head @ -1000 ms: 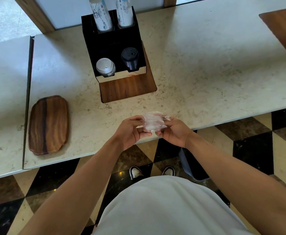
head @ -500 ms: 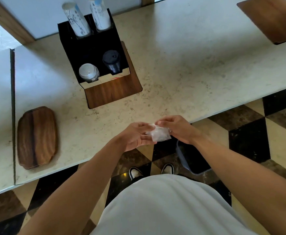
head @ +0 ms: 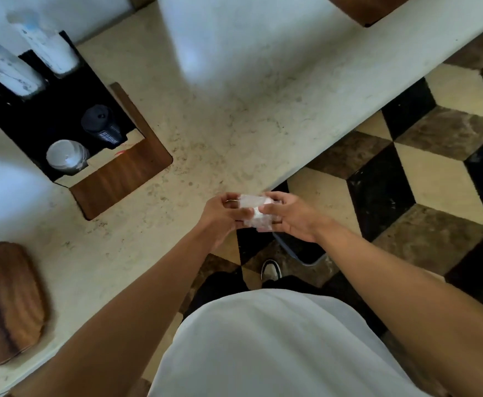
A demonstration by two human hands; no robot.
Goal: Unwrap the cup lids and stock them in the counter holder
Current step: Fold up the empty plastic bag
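At the bottom of the frame, a white shirt and both forearms reach up to the centre, where the left hand (head: pixel 222 214) and right hand (head: pixel 291 216) pinch a crumpled clear wrapper (head: pixel 254 211) between them, just over the desk's near edge; what it holds is hard to make out. Below lies a checkered floor (head: pixel 406 179) and a bin (head: pixel 303 250), partly hidden. The pale stone desk (head: pixel 234 110) runs diagonally, bare mid-frame. At lower left sits a wooden tray (head: pixel 8 302); at upper left stands the black holder (head: pixel 45 121), with white lids (head: pixel 65 159), black lids (head: pixel 101 124) and blurred cups (head: pixel 25 61).
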